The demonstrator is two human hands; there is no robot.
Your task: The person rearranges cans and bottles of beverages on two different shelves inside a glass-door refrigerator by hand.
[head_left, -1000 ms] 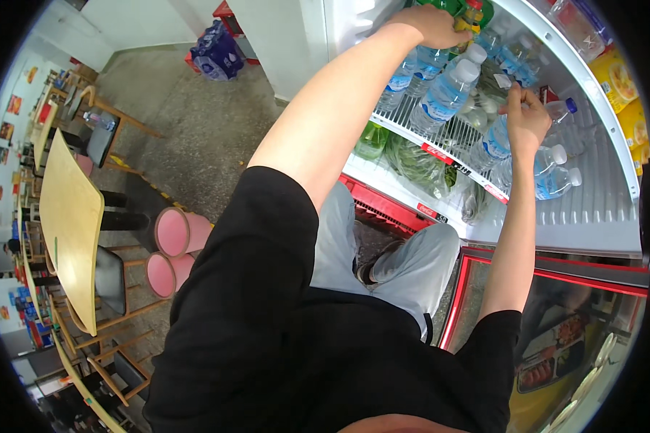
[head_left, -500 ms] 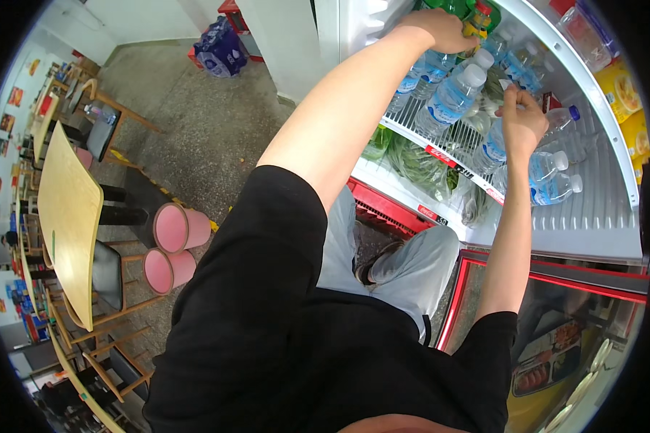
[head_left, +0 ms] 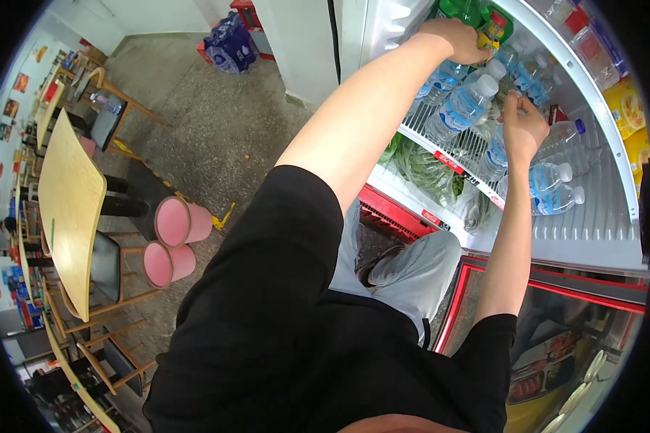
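Both my arms reach into a fridge with wire shelves. My left hand [head_left: 455, 40] is over the back left of the upper shelf, fingers curled down at a bottle with a red cap and yellow label [head_left: 492, 32], beside green bottles [head_left: 464, 10]. What its fingers grip is hidden. Further right, my right hand [head_left: 525, 128] is closed in a pinch above a clear water bottle [head_left: 496, 155] with a blue label; I cannot make out what is between its fingertips. Another water bottle [head_left: 461, 112] stands upright between my hands. Near my right wrist, small water bottles [head_left: 556, 196] lie tilted.
Bagged green vegetables [head_left: 430, 171] sit below the shelf. The red-framed glass door [head_left: 556, 346] is swung out at the right. Yellow packages [head_left: 625, 108] stand beyond the fridge's right side. Two pink bins [head_left: 172, 224], a wooden table [head_left: 68, 209] and a purple bundle [head_left: 230, 43] are at left.
The view has shifted slightly, so the fridge and bottles appear a little lower and further right. My left hand stays by the yellow-labelled bottle, and my right hand keeps its pinch.
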